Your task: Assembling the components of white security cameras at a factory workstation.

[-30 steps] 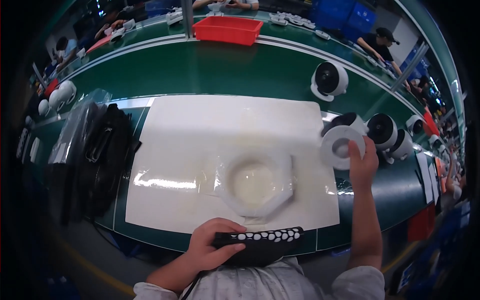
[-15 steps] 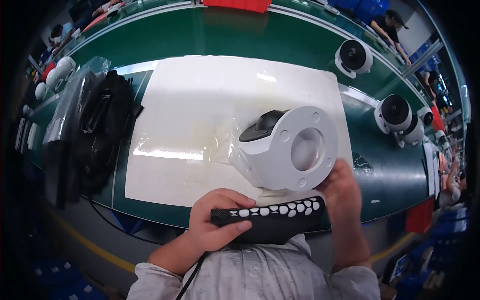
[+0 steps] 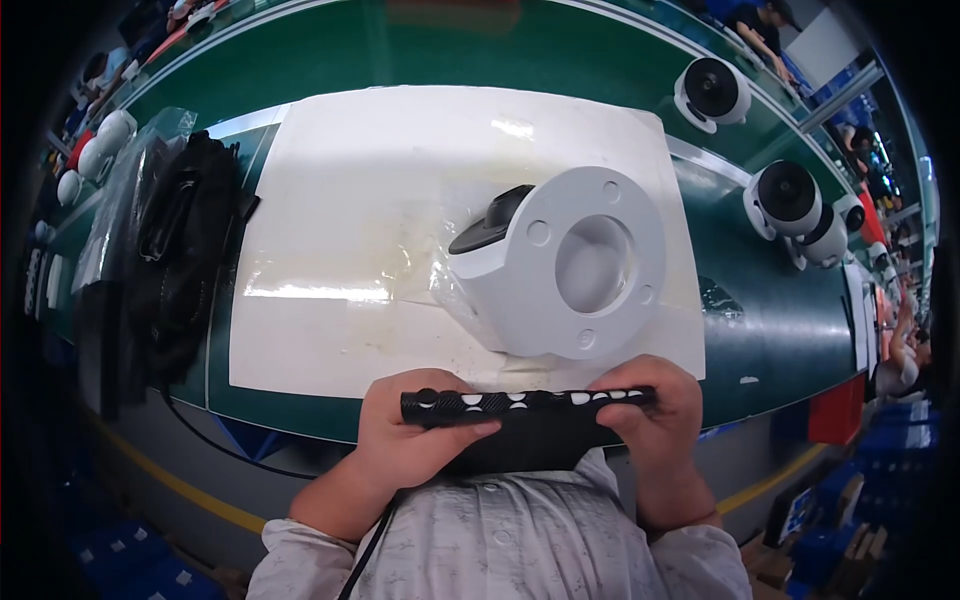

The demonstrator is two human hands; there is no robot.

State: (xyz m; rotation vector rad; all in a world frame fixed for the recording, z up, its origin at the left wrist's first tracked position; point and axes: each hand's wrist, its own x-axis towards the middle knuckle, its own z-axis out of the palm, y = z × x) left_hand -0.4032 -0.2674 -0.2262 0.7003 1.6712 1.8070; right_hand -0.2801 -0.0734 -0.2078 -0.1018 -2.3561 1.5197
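In front of my body I hold a black, flat piece with white oval spots along its upper edge [image 3: 540,402]; I cannot make out its exact kind. My left hand [image 3: 405,430] grips its left end, thumb towards me and fingers on the far side. Its right end is pinched by my right hand [image 3: 662,415]. A dark part of it hangs down between my hands. Just beyond lies a white security camera [image 3: 510,290] on its side, its round base ring facing up and right. The black dome points left. Neither hand touches the camera.
A white board [image 3: 320,200] lies under the camera on the green table [image 3: 790,340]. Black cloth bags [image 3: 185,230] and clear plastic bags [image 3: 105,235] lie at left. More white cameras [image 3: 785,200] stand at right, near a red bin [image 3: 838,410]. Other people work at the far benches.
My right hand has come down from beside the camera's base and taken the right end of the black spotted piece. That piece has tilted, showing its edge more. The whole view has shifted slightly.
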